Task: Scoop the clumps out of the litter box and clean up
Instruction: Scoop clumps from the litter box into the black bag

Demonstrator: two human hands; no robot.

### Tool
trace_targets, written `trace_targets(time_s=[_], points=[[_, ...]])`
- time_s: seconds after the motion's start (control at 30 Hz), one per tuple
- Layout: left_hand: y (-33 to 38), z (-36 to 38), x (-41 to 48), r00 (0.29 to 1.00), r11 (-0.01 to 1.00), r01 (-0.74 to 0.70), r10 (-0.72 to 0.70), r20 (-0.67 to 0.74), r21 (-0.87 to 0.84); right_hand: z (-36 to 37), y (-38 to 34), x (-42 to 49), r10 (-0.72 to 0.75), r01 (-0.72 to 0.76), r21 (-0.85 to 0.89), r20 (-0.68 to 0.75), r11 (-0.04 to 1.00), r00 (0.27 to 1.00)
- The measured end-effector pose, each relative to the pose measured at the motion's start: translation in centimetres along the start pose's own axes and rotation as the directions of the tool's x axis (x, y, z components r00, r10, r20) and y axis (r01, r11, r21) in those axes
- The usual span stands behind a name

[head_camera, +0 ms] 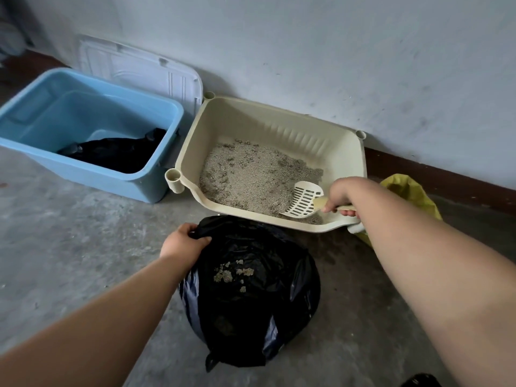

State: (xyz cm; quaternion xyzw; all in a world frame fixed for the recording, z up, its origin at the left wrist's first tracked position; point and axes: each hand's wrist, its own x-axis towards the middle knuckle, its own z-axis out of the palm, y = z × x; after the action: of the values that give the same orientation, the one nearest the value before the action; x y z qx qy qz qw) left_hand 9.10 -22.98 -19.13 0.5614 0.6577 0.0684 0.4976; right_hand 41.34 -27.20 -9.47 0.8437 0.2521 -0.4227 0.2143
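A cream litter box (pixel 282 127) stands against the wall, with grey litter (pixel 251 177) spread over its floor. My right hand (pixel 342 195) grips the handle of a cream slotted scoop (pixel 304 199), whose blade rests on the litter at the box's near right corner. In front of the box lies an open black rubbish bag (pixel 251 300) with a few litter clumps (pixel 231 272) inside. My left hand (pixel 183 241) pinches the bag's far left rim and holds it open.
A light blue plastic tub (pixel 28 135) with a black bag (pixel 117 152) in it stands left of the litter box. Its white lid (pixel 145 74) leans on the wall behind. A yellow bag (pixel 410 194) lies at the right. The floor is bare concrete.
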Motion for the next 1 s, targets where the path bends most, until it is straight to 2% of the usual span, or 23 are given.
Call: trace_targets(time_s=[0.13,0.2,0.4,0.57,0.8,0.9,1.0], points=[[-0.3,0.0,-0.3,1.0,1.0,0.018,-0.018,0.005,0.009,1.7,-0.5,0.6,-0.111,0.12,0.066,-0.13,0.991,0.985],[-0.3,0.0,-0.3,1.0,0.999,0.026,-0.026,-0.01,0.037,2.6,-1.6,1.3,-0.146,0.162,0.097,-0.151,0.982,0.978],[0.9,-0.5,-0.3,1.0,0.987,-0.006,0.007,-0.006,0.164,6.0,-5.9,4.5,-0.104,0.149,0.291,-0.167,0.945,0.981],[1.5,-0.6,-0.1,1.0,0.982,0.006,-0.011,0.023,0.187,7.4,-8.2,7.0,-0.11,0.196,0.474,-0.203,0.858,0.973],[0.9,-0.3,-0.5,0.99,0.942,0.089,-0.119,0.073,0.325,8.4,-6.5,7.5,-0.213,0.366,0.467,-0.349,0.804,0.913],[1.1,0.2,-0.4,0.993,0.937,0.075,-0.101,0.06,0.342,9.5,-5.5,7.1,-0.252,0.416,0.428,-0.389,0.803,0.886],[1.4,0.4,-0.1,0.996,0.942,0.059,-0.078,0.047,0.329,10.7,-4.8,6.7,-0.263,0.454,0.497,-0.408,0.739,0.875]])
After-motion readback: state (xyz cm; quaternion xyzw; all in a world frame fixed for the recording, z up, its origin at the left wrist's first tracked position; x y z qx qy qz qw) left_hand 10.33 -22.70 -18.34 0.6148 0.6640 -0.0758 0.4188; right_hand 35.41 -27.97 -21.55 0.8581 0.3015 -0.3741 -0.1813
